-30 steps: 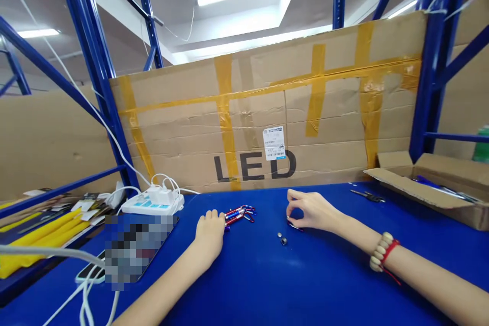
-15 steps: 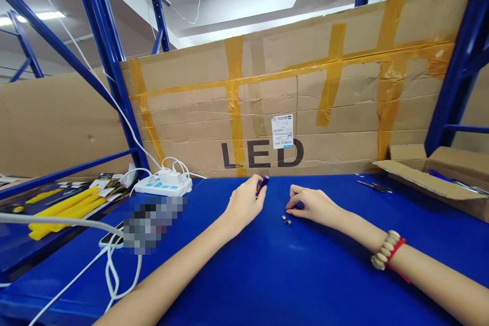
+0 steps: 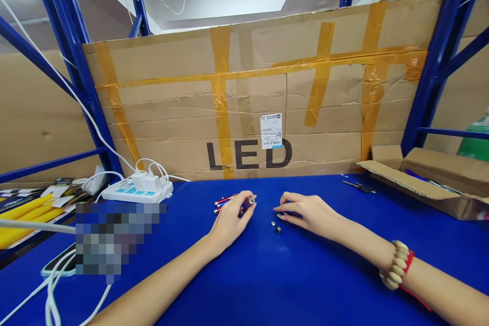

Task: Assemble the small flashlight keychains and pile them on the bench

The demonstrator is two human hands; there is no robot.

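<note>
Left hand (image 3: 230,218) clasps a glossy metallic cylinder (image 3: 251,200), right hand (image 3: 314,214) curled, its hold unclear.

- And it's a glossy blue table (image 3: 244,285) running the full width!
- In the middle, two little metal bits (image 3: 277,230), side by side; farther left, slim red and blue tubes (image 3: 223,200) lying together.
- Out right, an open cardboard box (image 3: 416,188), keys (image 3: 359,187) near it.
- Over left, a white power strip (image 3: 132,194), phone (image 3: 61,255), white cables (image 3: 99,305), and a blurred item (image 3: 114,234), unreadable!
</note>
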